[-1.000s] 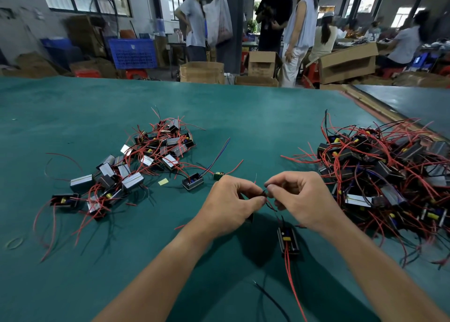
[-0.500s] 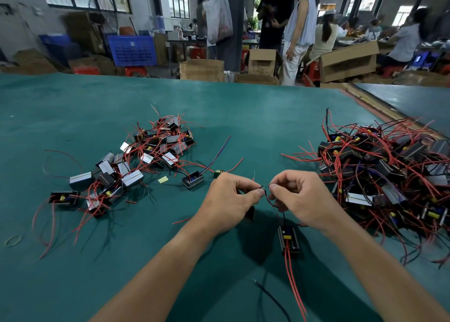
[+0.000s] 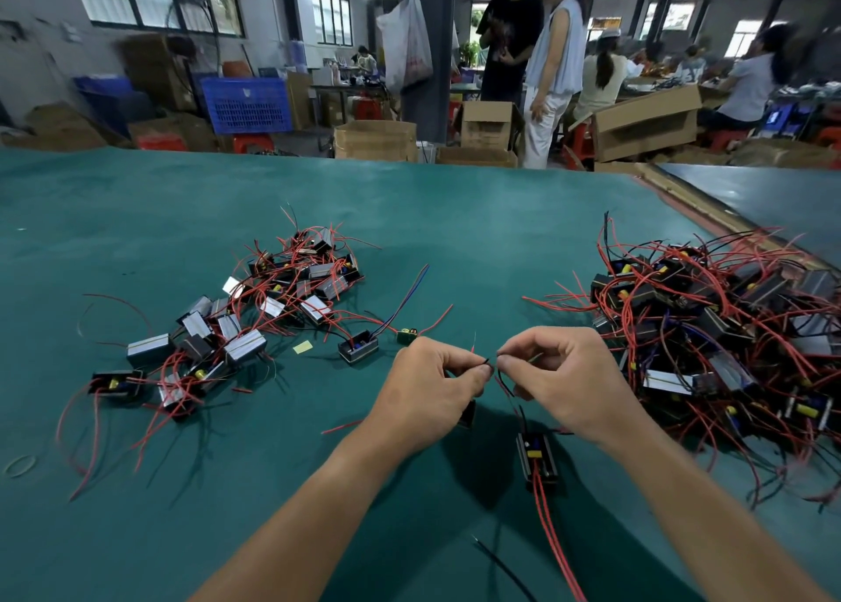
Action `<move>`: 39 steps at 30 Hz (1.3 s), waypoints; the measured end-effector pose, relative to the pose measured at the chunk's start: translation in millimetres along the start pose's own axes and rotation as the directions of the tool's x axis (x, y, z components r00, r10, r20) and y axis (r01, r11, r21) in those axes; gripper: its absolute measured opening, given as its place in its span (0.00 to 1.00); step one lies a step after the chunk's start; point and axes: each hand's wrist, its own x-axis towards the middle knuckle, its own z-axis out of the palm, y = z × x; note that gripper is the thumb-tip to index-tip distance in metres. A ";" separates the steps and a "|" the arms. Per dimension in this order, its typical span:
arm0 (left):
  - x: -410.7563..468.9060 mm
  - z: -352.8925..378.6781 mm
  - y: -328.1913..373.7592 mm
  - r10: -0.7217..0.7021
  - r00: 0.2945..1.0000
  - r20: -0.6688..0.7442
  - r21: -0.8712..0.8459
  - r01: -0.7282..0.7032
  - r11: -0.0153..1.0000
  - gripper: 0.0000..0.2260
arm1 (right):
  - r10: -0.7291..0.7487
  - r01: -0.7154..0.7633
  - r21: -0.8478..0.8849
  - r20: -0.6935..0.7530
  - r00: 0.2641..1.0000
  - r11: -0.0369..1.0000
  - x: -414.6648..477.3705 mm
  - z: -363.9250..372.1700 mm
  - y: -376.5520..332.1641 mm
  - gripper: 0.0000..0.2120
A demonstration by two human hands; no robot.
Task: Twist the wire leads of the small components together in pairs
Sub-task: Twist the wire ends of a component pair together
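A green surface (image 3: pixel 136 219) is seen from over a worker's own forearms. At the left lies the left pile (image 3: pixel 255 314), small boxed parts with red leads, probably the finished ones; a lone component (image 3: pixel 358 350) sits just beside it. At centre, the left hand (image 3: pixel 428 392) pinches a lead end between thumb and forefinger, with the other fingers curled. The right hand (image 3: pixel 569 387) pinches a black lead (image 3: pixel 505 385) the same way, almost fingertip to fingertip with the left. The wire ends (image 3: pixel 489 364) meet in the small gap between the hands, raised above the surface. The black lead runs down to a component (image 3: pixel 537 458) lying near the right wrist, its red leads trailing toward the viewer. Another part is mostly hidden under the left hand. Further right is the right pile (image 3: pixel 719 337), larger and tangled, apparently yet to be done. The step in hand looks like twisting one pair. Next, the fingers would need to roll the ends around each other while keeping them overlapped. Bare surface lies open between the piles and beyond the hands. The far edge is well away, while the right pile lies near the right edge.
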 end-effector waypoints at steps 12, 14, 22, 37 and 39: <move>-6.9 -1.4 4.7 0.095 0.994 0.044 0.080 -0.099 0.992 0.07 | -0.130 0.129 -0.072 -0.002 0.992 0.989 -2.8 -0.1 -7.3 0.09; -6.2 -2.4 4.9 0.118 0.993 0.026 0.086 -0.120 0.989 0.06 | -0.109 0.109 -0.033 0.005 0.994 0.994 -2.7 0.4 -8.9 0.10; -5.9 -3.1 6.3 0.147 0.985 0.087 0.011 -0.148 0.989 0.15 | -0.028 0.020 0.123 0.068 0.997 0.992 -0.9 -0.3 -9.7 0.14; -9.6 4.7 5.3 0.166 0.986 0.025 0.140 -0.168 0.976 0.23 | -0.008 0.000 0.101 0.080 0.997 0.995 -3.0 -1.4 -12.7 0.10; -10.1 6.6 5.6 0.165 0.986 0.005 0.140 -0.164 0.976 0.21 | -0.014 0.007 0.090 0.071 0.997 0.996 -2.8 -1.2 -12.6 0.10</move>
